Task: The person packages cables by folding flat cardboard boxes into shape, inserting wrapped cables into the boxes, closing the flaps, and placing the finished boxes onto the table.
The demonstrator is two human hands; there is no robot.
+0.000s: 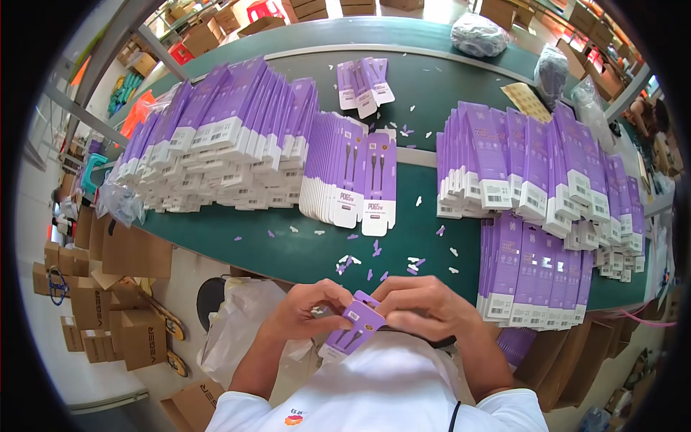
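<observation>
A purple and white cable box point(354, 325) is held in front of my chest, tilted, its printed cable picture facing up. My left hand point(311, 311) pinches the left side of this box, thumb on its front. My right hand point(426, 306) is closed at the box's top end, fingers curled by the purple hang tab; the fingertips are partly hidden. Beyond my hands on the green table, a row of flat cartons point(335, 169) stands with the front one showing "PD65W". Small purple and white paper cut-outs point(348, 261) lie scattered nearby.
Tall stacks of purple boxes rise at the left point(223, 129) and right point(533, 165) of the table point(252, 241). A few boxes point(363, 85) lie farther back. Plastic-wrapped bundles point(480, 34) sit at the far edge. Cardboard cartons point(137, 338) stand on the floor at left.
</observation>
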